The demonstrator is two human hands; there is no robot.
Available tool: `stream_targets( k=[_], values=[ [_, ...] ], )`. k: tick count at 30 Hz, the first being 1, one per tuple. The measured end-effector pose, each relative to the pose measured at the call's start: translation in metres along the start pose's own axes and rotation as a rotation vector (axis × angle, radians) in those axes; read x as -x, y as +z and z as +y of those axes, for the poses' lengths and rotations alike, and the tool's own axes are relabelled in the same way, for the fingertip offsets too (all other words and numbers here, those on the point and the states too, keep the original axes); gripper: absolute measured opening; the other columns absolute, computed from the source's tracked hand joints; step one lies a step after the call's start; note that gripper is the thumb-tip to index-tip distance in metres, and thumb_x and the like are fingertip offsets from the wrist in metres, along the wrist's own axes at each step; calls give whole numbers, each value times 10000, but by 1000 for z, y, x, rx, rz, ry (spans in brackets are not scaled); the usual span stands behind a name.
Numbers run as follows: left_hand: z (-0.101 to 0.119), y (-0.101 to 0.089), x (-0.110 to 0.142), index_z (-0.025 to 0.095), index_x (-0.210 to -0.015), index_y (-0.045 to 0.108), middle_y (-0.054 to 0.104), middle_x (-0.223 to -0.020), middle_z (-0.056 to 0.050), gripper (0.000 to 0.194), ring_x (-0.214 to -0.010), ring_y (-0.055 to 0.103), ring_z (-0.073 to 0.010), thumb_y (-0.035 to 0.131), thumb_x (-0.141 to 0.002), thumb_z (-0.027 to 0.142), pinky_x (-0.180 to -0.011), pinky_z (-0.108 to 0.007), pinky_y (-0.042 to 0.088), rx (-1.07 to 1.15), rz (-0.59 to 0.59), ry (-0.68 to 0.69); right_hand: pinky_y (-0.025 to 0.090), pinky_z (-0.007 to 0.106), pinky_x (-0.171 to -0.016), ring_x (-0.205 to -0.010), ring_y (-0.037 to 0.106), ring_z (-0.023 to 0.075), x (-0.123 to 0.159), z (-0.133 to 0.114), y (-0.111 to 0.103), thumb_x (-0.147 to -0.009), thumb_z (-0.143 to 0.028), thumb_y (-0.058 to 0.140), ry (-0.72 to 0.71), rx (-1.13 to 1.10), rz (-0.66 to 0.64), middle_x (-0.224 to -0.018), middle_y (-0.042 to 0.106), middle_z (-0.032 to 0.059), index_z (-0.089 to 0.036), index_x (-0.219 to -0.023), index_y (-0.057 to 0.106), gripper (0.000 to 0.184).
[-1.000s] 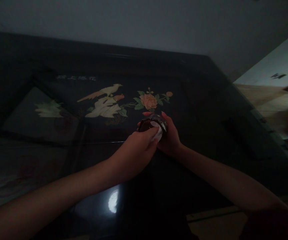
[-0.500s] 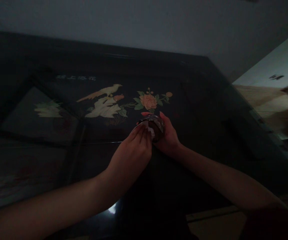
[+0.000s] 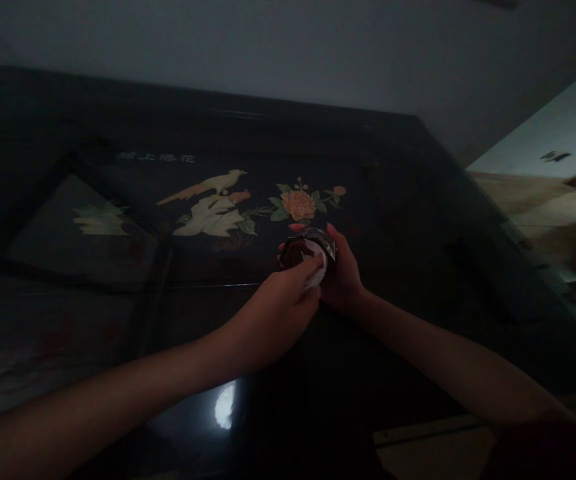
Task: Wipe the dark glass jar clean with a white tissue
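My right hand [image 3: 342, 277] is wrapped around a small dark glass cup [image 3: 302, 245], tilted with its mouth toward me, above a glossy black table [image 3: 418, 220]. My left hand [image 3: 281, 310] pinches a white cloth or tissue [image 3: 317, 275] and presses it against the cup's rim and inside. Both hands meet over the middle of the table, just in front of an inlaid flower [image 3: 299, 203].
The table top carries an inlaid picture of a pale bird [image 3: 208, 187] on a branch, leaves and a line of characters [image 3: 155, 158]. A lamp's reflection [image 3: 225, 405] glints near the front edge. Lit floor and a doorway [image 3: 553, 193] lie to the right.
My left hand has slid the white cloth from the cup's left rim back across its mouth to the right. The right hand keeps its hold, and the cup barely shifts.
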State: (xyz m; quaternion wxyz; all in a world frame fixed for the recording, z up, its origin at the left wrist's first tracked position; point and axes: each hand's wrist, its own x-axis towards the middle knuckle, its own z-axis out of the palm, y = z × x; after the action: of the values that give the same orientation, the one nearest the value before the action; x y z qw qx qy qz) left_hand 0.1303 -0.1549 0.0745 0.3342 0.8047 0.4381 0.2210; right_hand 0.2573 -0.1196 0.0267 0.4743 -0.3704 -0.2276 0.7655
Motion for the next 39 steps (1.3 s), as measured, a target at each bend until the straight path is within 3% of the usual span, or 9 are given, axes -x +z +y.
stream_targets(
  k=[6, 10, 16, 22, 27, 31, 35, 39],
  values=[
    [1, 1, 1, 125, -1204, 528, 692, -1097, -96, 349, -954, 673, -173, 407, -879, 97, -805, -254, 541, -77, -46, -6, 538, 419, -801, -909, 668, 256, 0, 0, 2, -840, -517, 415, 4, -44, 17, -825, 726, 60, -219, -956, 679, 415],
    [0, 6, 6, 86, -1239, 479, 681, -1104, -145, 395, -941, 693, -202, 431, -851, 31, -803, -296, 554, -348, -123, 87, 542, 409, -795, -905, 669, 249, 1, 0, 2, -859, -503, 396, 9, -44, 8, -814, 727, 50, -221, -980, 672, 413],
    [-7, 18, 15, -12, -1168, 553, 659, -1150, -229, 354, -1065, 653, -257, 386, -856, 6, -939, -357, 514, -844, 30, 323, 524, 410, -827, -876, 671, 239, 1, 2, 0, -852, -519, 424, -30, 8, -43, -811, 724, 36, -234, -981, 666, 396],
    [-14, 15, 15, -14, -1120, 588, 672, -1125, -225, 320, -1061, 651, -266, 409, -860, 36, -978, -371, 485, -910, 30, 391, 496, 413, -863, -857, 662, 226, 0, 4, -3, -861, -528, 409, -57, 64, -58, -822, 717, 23, -254, -938, 670, 387],
    [-5, 8, 12, 16, -1124, 565, 663, -1128, -200, 341, -1093, 629, -248, 399, -827, -8, -980, -355, 471, -700, -90, 279, 505, 418, -827, -825, 663, 232, 2, 3, 0, -860, -531, 414, -62, 75, -66, -773, 709, 26, -248, -948, 667, 390],
    [-2, -2, 4, 115, -1105, 561, 685, -1003, -103, 350, -871, 675, -193, 401, -816, 1, -775, -295, 524, -325, -209, 54, 514, 393, -806, -796, 668, 227, 1, 3, -1, -830, -559, 459, -52, 52, -57, -752, 704, 28, -226, -958, 670, 414],
    [-2, -11, -5, 141, -919, 619, 674, -880, -49, 200, -790, 636, -157, 434, -847, 111, -720, -249, 495, 175, -152, -140, 514, 379, -820, -829, 667, 222, -1, 3, -3, -823, -541, 465, -39, 5, -48, -762, 707, 31, -212, -963, 671, 413],
    [-2, -13, -8, 115, -1017, 620, 661, -813, -43, 254, -747, 621, -157, 469, -820, 169, -669, -247, 485, 654, -110, -291, 520, 386, -809, -876, 664, 231, -3, 3, -3, -815, -541, 451, -11, -42, -29, -779, 710, 30, -218, -955, 671, 415]
  ],
)
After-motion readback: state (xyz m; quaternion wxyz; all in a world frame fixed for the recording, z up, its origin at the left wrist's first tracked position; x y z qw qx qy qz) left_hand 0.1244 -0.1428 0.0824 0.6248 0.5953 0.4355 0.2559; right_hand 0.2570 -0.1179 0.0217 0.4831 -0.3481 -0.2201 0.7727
